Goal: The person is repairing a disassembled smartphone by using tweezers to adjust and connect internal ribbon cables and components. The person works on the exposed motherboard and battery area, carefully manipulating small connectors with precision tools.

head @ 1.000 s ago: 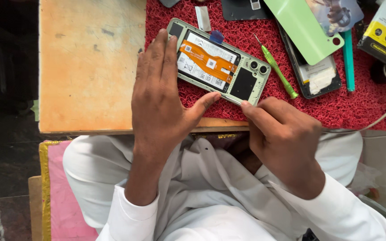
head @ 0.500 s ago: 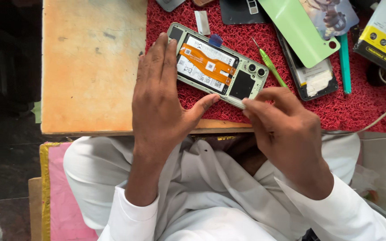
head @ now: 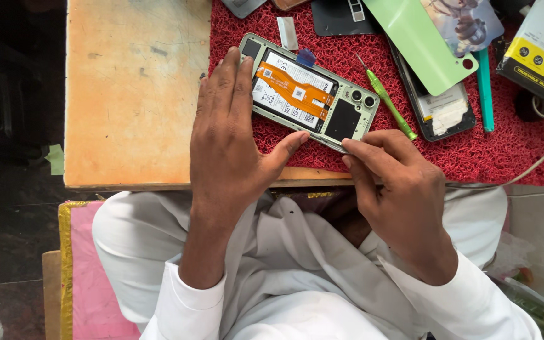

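Holding one opened phone (head: pixel 310 94) | left hand (head: pixel 231 138) flat on it | right hand (head: pixel 398 182) fingers pinching its edge | one green screwdriver (head: pixel 388 104)

Worn wooden table (head: pixel 130 94) (orange-stained) over dark tiled floor (head: pixel 7 239).

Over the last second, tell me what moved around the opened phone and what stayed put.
The right hand slid a little along the near edge of the opened phone toward its camera corner, fingertips pressed there. The left hand stayed flat on the phone's other end. Phone, green screwdriver and red mat kept their places.
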